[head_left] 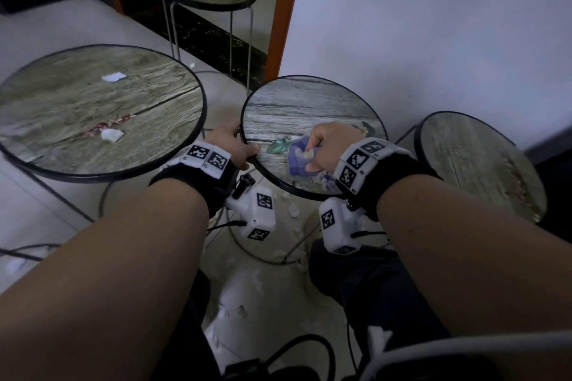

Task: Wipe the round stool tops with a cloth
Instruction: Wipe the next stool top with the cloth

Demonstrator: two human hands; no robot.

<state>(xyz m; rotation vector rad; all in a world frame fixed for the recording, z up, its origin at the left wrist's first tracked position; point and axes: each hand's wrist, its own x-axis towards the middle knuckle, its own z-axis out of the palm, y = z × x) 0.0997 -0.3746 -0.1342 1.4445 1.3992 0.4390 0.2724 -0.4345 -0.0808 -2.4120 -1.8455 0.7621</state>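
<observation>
— Where's the cloth (pixel 298 158)?
— Bunched in the right hand (pixel 329 145), fingers closed around it, pressed on the middle stool (pixel 297 108).
— And the left hand (pixel 230 145)?
— It grips that stool's rim.
— How many stools?
— Four. The big left stool (pixel 77 96) carries two white scraps (pixel 112 135); more lie on the floor (pixel 263 288).

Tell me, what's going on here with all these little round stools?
A person is cleaning round wood-patterned stool tops. The left hand grips the black rim of the middle stool to steady it, while the right hand presses a crumpled blue-and-white cloth onto its top beside a greenish smear. The larger stool on the left still carries white paper scraps and reddish bits. More white scraps lie on the floor below.
</observation>
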